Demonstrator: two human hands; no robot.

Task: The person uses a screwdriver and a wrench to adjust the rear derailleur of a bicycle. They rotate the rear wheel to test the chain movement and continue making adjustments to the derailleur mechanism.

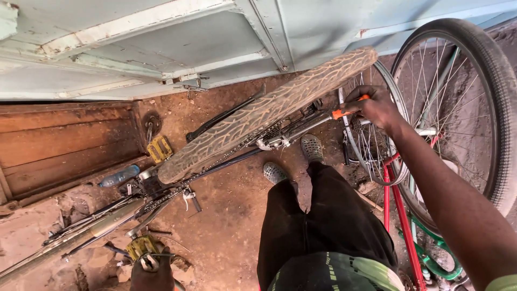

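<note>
— Right hand (377, 108) is closed around an orange-handled tool (344, 112), its shaft running toward the hub (272, 143) of an upturned bicycle's rear wheel (264, 116). What about the other one?

— Left hand (152, 275) sits at the bottom edge, gripping the yellow pedal (141, 247) low in the frame. Fingers are wrapped round it; that much shows.

— Where does the wheel stand?

— Dusty tyre uppermost, slanting from the frame's left toward the pale blue door (161, 43). The chain (215, 161) runs beneath it. A second yellow pedal (160, 148) lies against the earth floor, near a plastic bottle (119, 175).

— And the person?

— Standing over the bike in dark trousers and grey clogs (312, 146), with another bicycle's wheel (458, 108) and red frame (398, 215) just beside the right arm.

— How would this be done well?

— My judgement: keep the tool's tip seated squarely at the hub fitting, hold the pedal firm so the drivetrain cannot spin, and push along the shaft, not across it, or the tip may slip into the spokes. Whether the tip actually touches the fitting, I cannot tell.
</note>
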